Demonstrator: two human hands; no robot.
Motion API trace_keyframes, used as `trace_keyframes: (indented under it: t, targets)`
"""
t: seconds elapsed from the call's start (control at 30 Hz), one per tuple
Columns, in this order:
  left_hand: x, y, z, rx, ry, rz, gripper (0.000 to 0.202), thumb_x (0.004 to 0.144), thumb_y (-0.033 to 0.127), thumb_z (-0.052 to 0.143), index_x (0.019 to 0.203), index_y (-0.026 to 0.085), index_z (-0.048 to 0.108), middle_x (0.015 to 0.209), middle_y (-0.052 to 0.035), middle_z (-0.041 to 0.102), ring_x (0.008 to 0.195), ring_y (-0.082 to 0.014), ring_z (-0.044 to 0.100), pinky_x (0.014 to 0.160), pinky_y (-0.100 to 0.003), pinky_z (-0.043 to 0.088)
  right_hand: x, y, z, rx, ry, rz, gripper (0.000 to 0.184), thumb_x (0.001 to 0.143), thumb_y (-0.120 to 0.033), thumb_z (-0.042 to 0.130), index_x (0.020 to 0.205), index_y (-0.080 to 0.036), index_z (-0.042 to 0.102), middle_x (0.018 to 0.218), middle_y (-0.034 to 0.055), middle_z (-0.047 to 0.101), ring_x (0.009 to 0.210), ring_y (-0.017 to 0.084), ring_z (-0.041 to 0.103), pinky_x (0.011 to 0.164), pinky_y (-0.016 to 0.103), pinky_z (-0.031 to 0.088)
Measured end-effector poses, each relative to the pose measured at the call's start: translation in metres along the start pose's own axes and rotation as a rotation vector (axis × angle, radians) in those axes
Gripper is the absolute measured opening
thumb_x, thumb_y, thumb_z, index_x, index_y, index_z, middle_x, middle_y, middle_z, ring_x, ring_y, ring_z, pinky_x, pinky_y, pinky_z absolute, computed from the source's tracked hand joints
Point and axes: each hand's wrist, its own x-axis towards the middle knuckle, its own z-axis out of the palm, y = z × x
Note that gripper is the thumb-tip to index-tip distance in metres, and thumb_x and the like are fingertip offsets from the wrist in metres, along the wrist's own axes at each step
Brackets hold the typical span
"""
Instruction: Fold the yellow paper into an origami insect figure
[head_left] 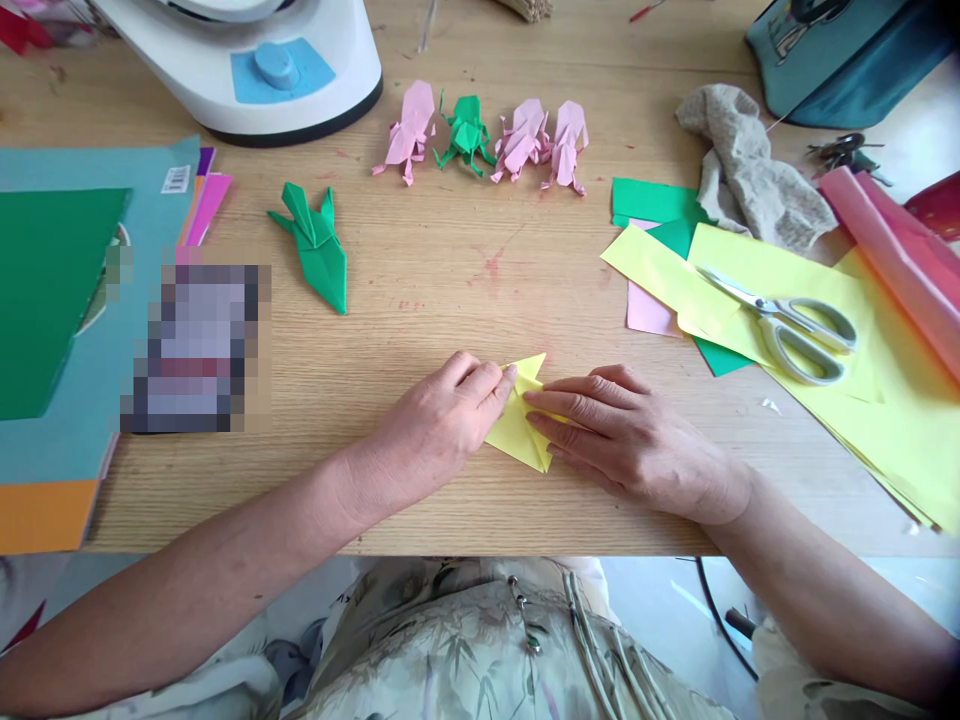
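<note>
Left hand (450,412): curled in, pinching folded yellow paper (516,435) on desk (420,310). Right hand (641,435): loosely straightened, resting on paper's right side. 4 paper frogs (468,132) in row beyond.

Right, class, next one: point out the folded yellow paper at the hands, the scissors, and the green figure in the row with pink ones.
Folded yellow paper (516,436): head view, its uncovered lower part.
Scissors (763,306): head view, at the pivot.
Green figure (466,136): head view, mid-body.
</note>
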Motion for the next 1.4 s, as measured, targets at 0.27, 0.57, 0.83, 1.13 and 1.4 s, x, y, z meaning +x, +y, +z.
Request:
trace_keyframes:
  t: [0.27, 0.57, 0.83, 1.13, 1.4]
  targets:
    - [0.0005, -0.0001, -0.0013, -0.033, -0.009, -0.006, 0.038, 0.094, 0.008, 0.047, 0.13, -0.001, 0.053, 0.106, -0.0157, 0.064, 0.092, -0.0244, 0.055, 0.084, -0.038, 0.051, -0.0001, -0.0003, 0.0031, 0.002, 0.029, 0.016, 0.025, 0.096, -0.019, 0.056, 0.119, -0.015, 0.065, 0.131, 0.0126, 0.066, 0.115, 0.027, 0.061, 0.088, 0.044, 0.046]
    - [-0.0002, 0.0001, 0.0012, -0.04, -0.01, -0.017, 0.038, 0.095, 0.009, 0.046, 0.131, -0.001, 0.053, 0.105, -0.0155, 0.064, 0.092, -0.0244, 0.055, 0.084, -0.038, 0.051, 0.0026, -0.0028, 0.0042, 0.007, 0.01, 0.071, 0.025, 0.096, -0.029, 0.056, 0.114, -0.014, 0.066, 0.127, 0.0127, 0.067, 0.107, 0.027, 0.062, 0.086, 0.043, 0.044]
    - [-0.0002, -0.0002, -0.0001, -0.058, -0.039, -0.017, 0.039, 0.096, 0.009, 0.043, 0.132, 0.0, 0.053, 0.107, -0.0162, 0.064, 0.092, -0.0248, 0.055, 0.084, -0.039, 0.051, 0.0049, -0.0053, 0.0059, 0.021, 0.021, 0.108, 0.021, 0.096, -0.029, 0.055, 0.109, -0.016, 0.066, 0.124, 0.0117, 0.068, 0.104, 0.026, 0.061, 0.085, 0.043, 0.043]
    - [-0.0004, 0.0001, 0.0008, -0.039, -0.012, -0.016, 0.04, 0.094, 0.01, 0.047, 0.132, -0.002, 0.053, 0.106, -0.0154, 0.063, 0.091, -0.0247, 0.054, 0.084, -0.038, 0.051, 0.0037, -0.005, 0.0063, 0.039, 0.013, 0.123, 0.022, 0.095, -0.029, 0.056, 0.111, -0.018, 0.065, 0.124, 0.0114, 0.067, 0.104, 0.026, 0.06, 0.086, 0.044, 0.042]
    - [0.0011, 0.0005, -0.0003, -0.056, 0.002, -0.024, 0.036, 0.095, 0.008, 0.044, 0.128, 0.0, 0.055, 0.105, -0.0158, 0.063, 0.092, -0.0247, 0.054, 0.084, -0.038, 0.051, 0.0044, -0.0047, 0.0068, 0.035, 0.015, 0.125, 0.022, 0.095, -0.03, 0.056, 0.11, -0.017, 0.065, 0.124, 0.0112, 0.067, 0.104, 0.026, 0.059, 0.085, 0.043, 0.042]
